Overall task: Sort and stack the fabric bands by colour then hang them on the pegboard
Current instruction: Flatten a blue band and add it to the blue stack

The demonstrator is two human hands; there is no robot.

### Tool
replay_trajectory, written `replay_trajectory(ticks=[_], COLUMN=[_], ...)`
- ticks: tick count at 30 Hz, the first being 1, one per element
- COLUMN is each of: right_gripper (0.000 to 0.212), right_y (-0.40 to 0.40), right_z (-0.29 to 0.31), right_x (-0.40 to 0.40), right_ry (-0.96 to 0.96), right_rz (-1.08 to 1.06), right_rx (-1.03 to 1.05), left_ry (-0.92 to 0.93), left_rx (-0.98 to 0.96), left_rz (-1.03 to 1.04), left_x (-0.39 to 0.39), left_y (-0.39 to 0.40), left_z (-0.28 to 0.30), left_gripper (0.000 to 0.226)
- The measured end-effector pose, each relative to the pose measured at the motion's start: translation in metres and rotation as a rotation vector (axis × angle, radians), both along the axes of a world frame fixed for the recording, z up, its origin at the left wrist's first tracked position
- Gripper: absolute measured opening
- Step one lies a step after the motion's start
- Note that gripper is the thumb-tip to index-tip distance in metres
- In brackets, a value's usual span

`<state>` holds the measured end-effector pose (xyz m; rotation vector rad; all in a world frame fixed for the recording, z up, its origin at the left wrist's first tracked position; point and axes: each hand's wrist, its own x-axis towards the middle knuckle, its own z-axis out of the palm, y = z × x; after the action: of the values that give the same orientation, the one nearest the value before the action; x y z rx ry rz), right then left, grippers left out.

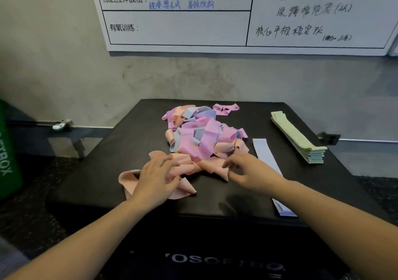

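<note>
Resting flat, fingers spread, left hand is pressing peach bands at pile's near edge | right hand is hovering loosely open by tangled pile mid-bench | green stack is lying far right, blue band flat between.

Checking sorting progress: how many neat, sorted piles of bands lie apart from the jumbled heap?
2: a green stack at the box's right edge, and flat pale blue bands between it and the mixed heap. The right arm hides part of the blue ones.
</note>
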<state>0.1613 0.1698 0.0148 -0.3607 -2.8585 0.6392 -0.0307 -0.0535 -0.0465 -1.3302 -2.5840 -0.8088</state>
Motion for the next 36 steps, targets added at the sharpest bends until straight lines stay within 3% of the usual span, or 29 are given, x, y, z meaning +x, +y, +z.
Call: replay_trajectory(ticks=[5, 10, 16, 19, 24, 28, 32, 36], right_gripper=[0.028, 0.025, 0.035, 0.042, 0.045, 0.040, 0.056, 0.059], right_y=[0.012, 0.038, 0.059, 0.067, 0.085, 0.087, 0.080, 0.075], right_z=[-0.001, 0.001, 0.000, -0.006, -0.023, -0.027, -0.028, -0.027], right_x=[-0.030, -0.058, -0.090, -0.101, -0.095, -0.093, -0.118, -0.142], right_ry=[0.146, 0.131, 0.043, -0.023, -0.195, -0.114, -0.065, -0.179], right_rz=[-0.049, -0.076, -0.086, -0.052, -0.092, -0.176, -0.265, -0.232], right_rx=[0.074, 0.152, 0.167, 0.211, 0.254, 0.200, 0.386, 0.523], left_ry=[0.042, 0.150, 0.256, 0.270, 0.370, 0.363, 0.352, 0.283], left_rx=[0.052, -0.002, -0.227, -0.202, -0.043, 0.022, 0.019, -0.022], left_rz=[-0.072, -0.187, -0.333, -0.282, -0.142, -0.010, 0.054, 0.076], left_x=[-0.006, -0.013, -0.030, -0.041, -0.057, -0.056, -0.050, -0.050], left_y=[0.031, 0.076, 0.124, 0.125, 0.112, 0.107, 0.108, 0.107], left_z=[-0.004, 0.001, 0.008, -0.001, -0.022, -0.029, -0.034, -0.034], left_gripper=[0.046, 0.039, 0.062, 0.047, 0.044, 0.044, 0.047, 0.049])
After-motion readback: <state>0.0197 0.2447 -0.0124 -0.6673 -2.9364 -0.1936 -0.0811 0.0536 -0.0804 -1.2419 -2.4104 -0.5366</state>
